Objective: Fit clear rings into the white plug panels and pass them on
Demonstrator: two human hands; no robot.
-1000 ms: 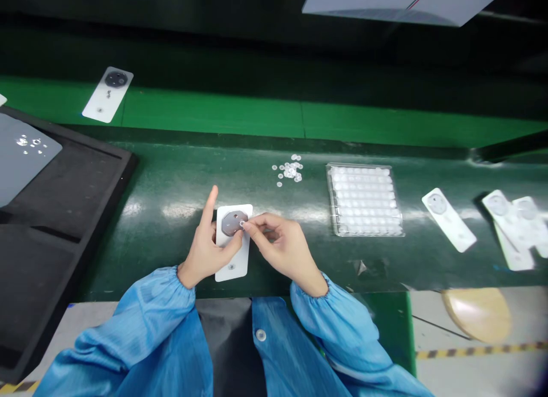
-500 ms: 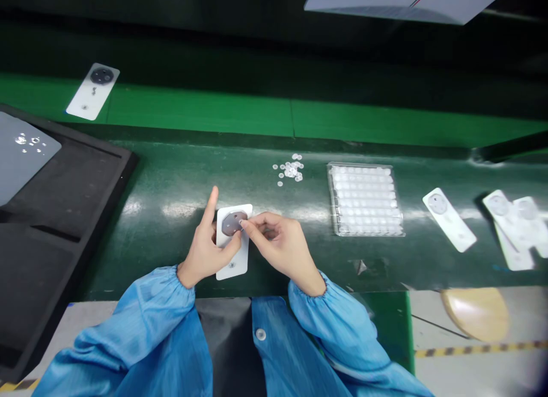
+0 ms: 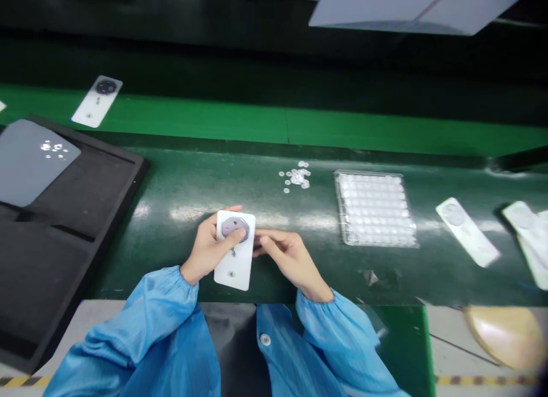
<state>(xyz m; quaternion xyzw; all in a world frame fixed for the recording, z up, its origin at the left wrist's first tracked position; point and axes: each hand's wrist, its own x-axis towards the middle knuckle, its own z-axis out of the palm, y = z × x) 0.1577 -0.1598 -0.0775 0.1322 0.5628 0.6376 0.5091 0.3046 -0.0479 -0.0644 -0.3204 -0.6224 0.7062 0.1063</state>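
A white phone back panel (image 3: pixel 240 266) with a round grey camera plate (image 3: pixel 232 225) is held up over the green bench. My left hand (image 3: pixel 208 247) is closed round its left edge, the thumb pressing on the camera plate and the other fingers mostly behind the panel. Just at the panel's right edge is my right hand (image 3: pixel 291 256), fingers stretched forward and the thumb apart from them; its fingertips are partly hidden by the panel, and nothing shows in its grip. Beyond the hands lies a loose cluster of small clear discs (image 3: pixel 298 176).
A clear tray (image 3: pixel 342 214) of white pieces in rows sits right of the discs. More panels (image 3: pixel 467 231) lie further right, and another panel (image 3: pixel 97 101) rests on the far green ledge. A black foam tray (image 3: pixel 47 271) with a grey sheet (image 3: pixel 32 169) occupies the left.
My right hand has drawn back from the camera plate to the panel's right edge, its pinch opened. My left thumb has moved onto the plate, and the left index finger, earlier pointing up, has folded behind.
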